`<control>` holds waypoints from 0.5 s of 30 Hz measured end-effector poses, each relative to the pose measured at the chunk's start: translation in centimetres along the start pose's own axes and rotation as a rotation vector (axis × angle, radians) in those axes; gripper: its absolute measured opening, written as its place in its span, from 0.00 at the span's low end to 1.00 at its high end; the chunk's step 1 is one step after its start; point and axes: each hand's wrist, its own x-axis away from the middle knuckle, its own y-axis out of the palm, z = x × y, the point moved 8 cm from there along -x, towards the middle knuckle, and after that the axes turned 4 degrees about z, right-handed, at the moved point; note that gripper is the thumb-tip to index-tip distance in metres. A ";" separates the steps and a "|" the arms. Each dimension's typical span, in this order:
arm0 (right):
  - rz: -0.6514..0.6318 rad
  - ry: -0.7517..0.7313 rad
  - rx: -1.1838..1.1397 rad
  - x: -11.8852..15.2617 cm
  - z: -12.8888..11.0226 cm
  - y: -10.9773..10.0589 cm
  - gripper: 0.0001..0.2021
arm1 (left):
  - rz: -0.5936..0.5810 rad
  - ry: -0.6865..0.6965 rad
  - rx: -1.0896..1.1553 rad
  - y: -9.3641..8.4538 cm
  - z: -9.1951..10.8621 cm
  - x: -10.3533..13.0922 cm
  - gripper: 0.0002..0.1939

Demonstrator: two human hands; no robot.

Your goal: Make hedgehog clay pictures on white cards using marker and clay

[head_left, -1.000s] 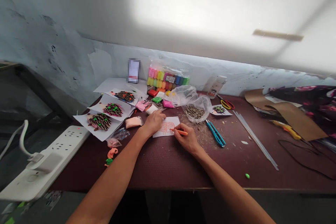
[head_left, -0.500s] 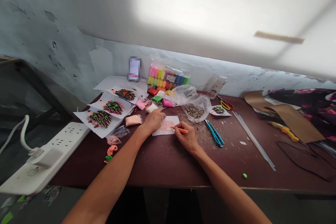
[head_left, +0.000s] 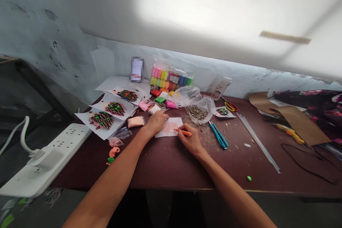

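Observation:
A small white sheet of paper [head_left: 169, 134] lies on the dark red table, with a rounded orange drawing [head_left: 169, 127] of short strokes on it. My right hand [head_left: 189, 138] is closed around an orange marker [head_left: 186, 133], its tip at the right side of the drawing. My left hand [head_left: 157, 122] lies over the paper's left edge, fingers slightly bent and resting on it. Just behind that hand is a white packet of clay [head_left: 154, 109]. A peach clay packet [head_left: 136, 122] sits to its left.
Left are sheets with seed-covered figures [head_left: 115, 108] and a white power strip [head_left: 64, 149]. A bag of seeds [head_left: 198, 113], blue-handled pliers [head_left: 218, 135], scissors [head_left: 230, 106] and clear sticks [head_left: 259, 142] lie right. Coloured clay packs [head_left: 171, 80] and a phone [head_left: 137, 69] stand behind.
Both hands stay at the paper, the marker still in the right one. Only a very slight shift of the whole view shows.

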 end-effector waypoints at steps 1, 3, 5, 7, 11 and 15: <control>-0.005 -0.003 -0.012 0.0 -0.1 0.0 0.10 | 0.005 0.002 0.002 0.0 -0.1 0.0 0.14; 0.012 -0.007 -0.029 0.0 -0.2 -0.1 0.09 | 0.013 0.004 0.011 0.1 -0.2 0.0 0.14; 0.058 -0.003 -0.027 0.0 -0.2 -0.5 0.09 | 0.019 0.005 0.022 0.2 -0.2 -0.1 0.14; 0.100 0.004 -0.010 0.0 -0.1 -0.9 0.08 | 0.015 0.004 0.022 0.2 -0.2 -0.1 0.14; 0.125 0.011 0.006 0.0 0.1 -1.1 0.09 | -0.004 0.004 -0.007 0.3 -0.1 -0.1 0.14; 0.092 0.025 -0.007 -0.1 0.2 -0.8 0.09 | 0.002 0.005 -0.001 0.1 0.0 -0.1 0.15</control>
